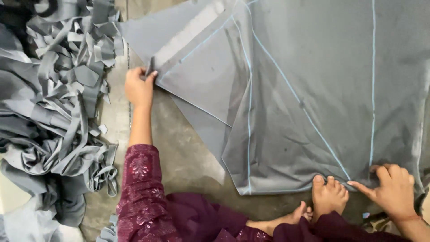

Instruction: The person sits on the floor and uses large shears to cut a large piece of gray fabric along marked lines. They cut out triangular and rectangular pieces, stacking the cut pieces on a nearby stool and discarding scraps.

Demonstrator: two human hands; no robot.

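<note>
A large grey fabric sheet (309, 85) marked with light blue chalk lines lies spread on the floor. My left hand (139, 87) is stretched out to the sheet's left corner and pinches its edge between fingers and thumb. My right hand (390, 190) presses flat on the sheet's near edge at the lower right, fingers spread beside a chalk line. My bare foot (329, 195) rests on the same edge just left of that hand. A maroon patterned sleeve (141, 192) covers my left arm.
A heap of grey fabric strips and offcuts (53, 107) fills the left side. Bare concrete floor (188, 161) shows between the heap and the sheet. A second foot (298, 215) peeks from the maroon clothing at the bottom.
</note>
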